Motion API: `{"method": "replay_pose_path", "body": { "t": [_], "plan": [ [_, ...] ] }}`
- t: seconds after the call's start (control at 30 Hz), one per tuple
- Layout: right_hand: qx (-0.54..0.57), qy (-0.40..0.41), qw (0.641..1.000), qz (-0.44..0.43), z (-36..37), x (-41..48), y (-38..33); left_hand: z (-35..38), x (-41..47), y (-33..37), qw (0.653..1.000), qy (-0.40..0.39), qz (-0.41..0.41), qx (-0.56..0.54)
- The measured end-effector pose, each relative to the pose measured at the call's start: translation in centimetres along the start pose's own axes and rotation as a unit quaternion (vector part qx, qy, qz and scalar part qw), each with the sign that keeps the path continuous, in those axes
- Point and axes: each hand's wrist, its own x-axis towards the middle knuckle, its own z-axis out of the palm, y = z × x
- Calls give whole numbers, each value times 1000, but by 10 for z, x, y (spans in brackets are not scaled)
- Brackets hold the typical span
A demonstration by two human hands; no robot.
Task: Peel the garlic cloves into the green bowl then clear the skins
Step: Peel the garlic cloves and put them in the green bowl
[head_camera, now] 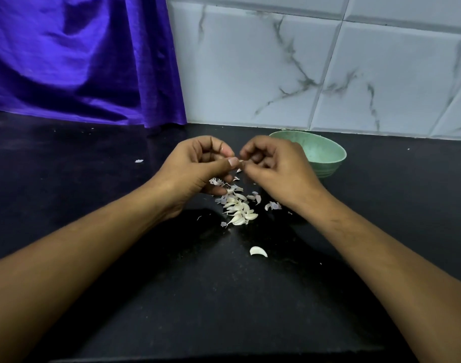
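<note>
Head view down onto a black countertop. Near its back edge, a little right of the middle, both hands lifted just above the surface and meeting fingertip to fingertip. Left hand curled, thumb and forefinger pinching a small pale garlic clove, mostly hidden by the fingers. Right hand curled too, fingertips pinching the same clove from the other side; whether at skin or flesh, impossible to tell. Just behind the right hand, close to the back edge, a green bowl standing upright, with the near left part of the rim covered by the knuckles and the inside only partly in sight. Directly below the hands, toward the front edge, a loose pile of garlic cloves lying on the countertop, mixed with thin papery skins scattered round it and up under the left hand's lower fingers. Further toward the front edge, apart from the pile, a single white clove lying alone. Off toward the left edge, well apart from everything else, one small scrap of skin. Along the back edge, a wall of white marbled tiles on the right and a hanging purple cloth on the left, with the hem touching the countertop.
</note>
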Motion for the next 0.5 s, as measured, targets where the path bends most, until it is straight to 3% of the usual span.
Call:
{"method": "replay_pose_path", "body": {
  "t": [0.17,0.5],
  "plan": [
    [65,-17,997,49,-5,5,6,-7,6,-10,998,16,-31,54],
    [158,-76,982,74,-3,0,-1,-7,6,-14,996,21,-7,83]
  ]
}}
